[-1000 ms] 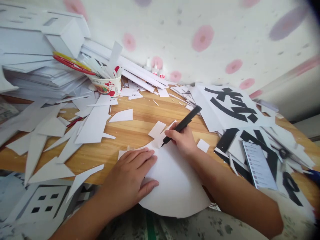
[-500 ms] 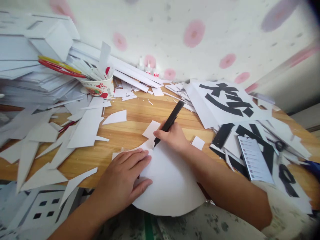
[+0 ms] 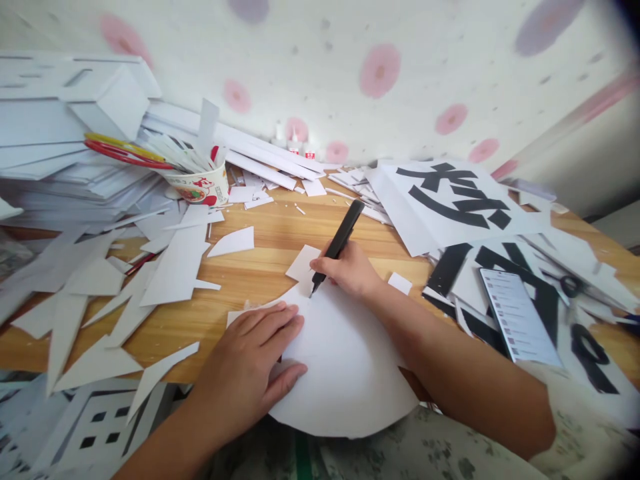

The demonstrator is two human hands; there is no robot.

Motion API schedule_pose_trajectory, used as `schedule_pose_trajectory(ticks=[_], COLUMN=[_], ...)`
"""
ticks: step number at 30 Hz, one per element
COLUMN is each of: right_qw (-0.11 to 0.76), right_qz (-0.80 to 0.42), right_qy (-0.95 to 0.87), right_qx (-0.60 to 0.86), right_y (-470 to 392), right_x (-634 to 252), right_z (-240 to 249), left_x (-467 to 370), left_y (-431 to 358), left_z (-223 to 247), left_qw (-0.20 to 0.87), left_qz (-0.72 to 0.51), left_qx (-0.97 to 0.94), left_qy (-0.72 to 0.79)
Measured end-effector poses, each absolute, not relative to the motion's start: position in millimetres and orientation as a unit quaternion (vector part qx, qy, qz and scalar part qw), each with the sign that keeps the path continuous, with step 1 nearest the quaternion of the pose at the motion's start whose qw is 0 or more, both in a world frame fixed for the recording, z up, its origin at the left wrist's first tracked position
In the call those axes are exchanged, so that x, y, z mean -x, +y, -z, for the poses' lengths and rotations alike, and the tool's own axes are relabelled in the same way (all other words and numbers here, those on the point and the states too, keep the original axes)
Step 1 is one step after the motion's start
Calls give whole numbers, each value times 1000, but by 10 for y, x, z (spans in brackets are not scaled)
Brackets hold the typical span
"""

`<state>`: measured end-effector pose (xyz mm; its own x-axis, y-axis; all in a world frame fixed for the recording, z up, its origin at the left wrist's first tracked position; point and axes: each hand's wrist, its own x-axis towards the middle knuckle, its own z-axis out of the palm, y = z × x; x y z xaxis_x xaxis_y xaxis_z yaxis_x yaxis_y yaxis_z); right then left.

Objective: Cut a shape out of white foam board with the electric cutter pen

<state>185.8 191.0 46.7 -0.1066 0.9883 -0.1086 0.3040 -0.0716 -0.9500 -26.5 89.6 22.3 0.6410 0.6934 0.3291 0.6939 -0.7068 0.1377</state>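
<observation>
Pinching the tool, the right hand apparently marks or cuts the sheet overhanging the table, the left hand resting on it, fingers together, thumb apart, and any next stroke likely calls for steady pressure.

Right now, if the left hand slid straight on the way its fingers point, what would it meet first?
Most likely the tip of the black pen-shaped tool held in the right hand, just ahead of the left hand over the white sheet; depth is hard to judge.
</observation>
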Motion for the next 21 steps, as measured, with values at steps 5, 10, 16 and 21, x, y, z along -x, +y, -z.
schedule_pose_trajectory(ticks=[5,10,16,21], right_qw=[396,410,425,441], right_qz=[-471,-470,-466,-461], right_qy=[-566,-553,-549,-540], right_qx=[549,552,548,550], right_y=[1937,1927,1920,1902], right_x=[-1868,-1867,-1867,-1850], right_z=[-448,-465,-452,-462], left_x=[260,267,271,265], left_y=[897,893,896,889], left_z=[-222,-215,-209,-200], left_qw=[-7,0,-1,-7], left_qz=[174,172,172,174], left_qx=[904,906,907,904], left_qy=[-391,-388,-385,-392])
